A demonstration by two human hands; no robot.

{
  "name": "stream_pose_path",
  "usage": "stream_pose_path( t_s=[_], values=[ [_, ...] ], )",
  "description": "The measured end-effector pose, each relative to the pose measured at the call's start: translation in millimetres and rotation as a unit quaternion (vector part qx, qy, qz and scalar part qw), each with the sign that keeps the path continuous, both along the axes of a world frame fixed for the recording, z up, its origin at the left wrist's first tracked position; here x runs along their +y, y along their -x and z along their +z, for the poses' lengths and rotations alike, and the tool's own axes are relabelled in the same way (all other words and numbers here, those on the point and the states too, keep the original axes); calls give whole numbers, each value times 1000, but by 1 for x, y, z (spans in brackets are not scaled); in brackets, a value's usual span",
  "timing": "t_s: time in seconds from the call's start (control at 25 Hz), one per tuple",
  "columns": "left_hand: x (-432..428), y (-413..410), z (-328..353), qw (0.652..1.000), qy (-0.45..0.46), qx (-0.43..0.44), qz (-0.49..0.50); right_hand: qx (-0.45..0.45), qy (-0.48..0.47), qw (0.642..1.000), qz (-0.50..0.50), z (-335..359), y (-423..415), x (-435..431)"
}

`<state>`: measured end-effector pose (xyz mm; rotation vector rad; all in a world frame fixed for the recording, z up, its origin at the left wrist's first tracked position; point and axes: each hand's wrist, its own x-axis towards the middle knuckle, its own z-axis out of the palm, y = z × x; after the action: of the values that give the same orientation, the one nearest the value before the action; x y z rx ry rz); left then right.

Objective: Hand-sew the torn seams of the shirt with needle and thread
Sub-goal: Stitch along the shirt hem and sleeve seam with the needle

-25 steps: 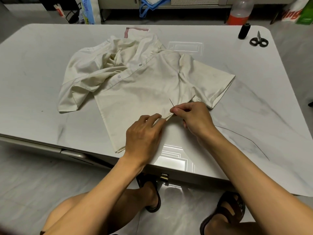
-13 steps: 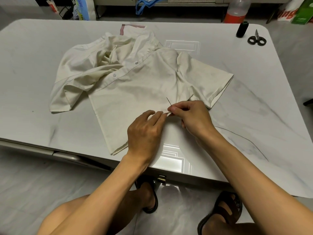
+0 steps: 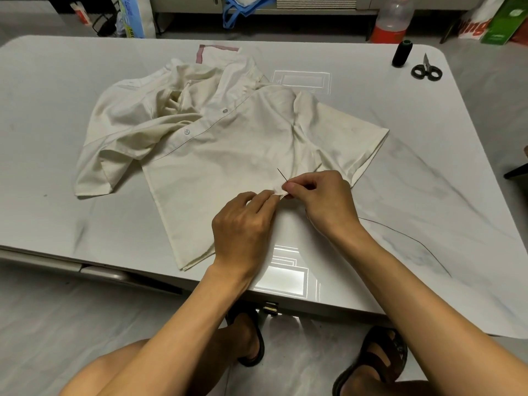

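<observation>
A cream short-sleeved shirt (image 3: 217,144) lies crumpled on the pale table (image 3: 57,212). My left hand (image 3: 243,227) pinches the shirt's side seam edge near its front corner. My right hand (image 3: 323,201) holds a thin needle (image 3: 282,175) by thumb and forefinger, its tip pointing up and away through the seam fold. A dark thread (image 3: 405,238) trails from under my right wrist across the table to the right.
A black thread spool (image 3: 402,52) and small scissors (image 3: 426,70) sit at the table's far right corner. A bottle (image 3: 391,21) and bags stand on the floor beyond. My knees and sandalled feet are below the near table edge.
Both hands stayed on the seam, with only slight shifts. The needle still sticks up from the fold. My left fingers closed a little tighter toward my right hand.
</observation>
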<state>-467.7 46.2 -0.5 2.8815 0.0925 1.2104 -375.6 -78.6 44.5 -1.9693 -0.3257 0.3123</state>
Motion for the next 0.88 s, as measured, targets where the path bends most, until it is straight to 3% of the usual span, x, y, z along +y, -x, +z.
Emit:
stream_pose_path(
  t_s=[0.28, 0.44, 0.56, 0.72, 0.88],
  values=[
    [19, 34, -10, 991, 25, 132, 20, -157, 82, 984, 32, -10, -2, -5],
    [46, 60, -1, 987, 38, 156, -10, -236, 76, 959, 134, -19, 0, -14],
    [62, 68, 5, 981, 25, 191, -25, -243, 128, 940, 201, -24, -1, -25],
    [83, 87, 10, 976, 23, 214, -40, -276, 161, 930, 183, -29, -7, -22],
    [120, 93, 12, 973, 122, 188, -64, -280, 187, 922, 188, -31, -12, -13]
  ],
)
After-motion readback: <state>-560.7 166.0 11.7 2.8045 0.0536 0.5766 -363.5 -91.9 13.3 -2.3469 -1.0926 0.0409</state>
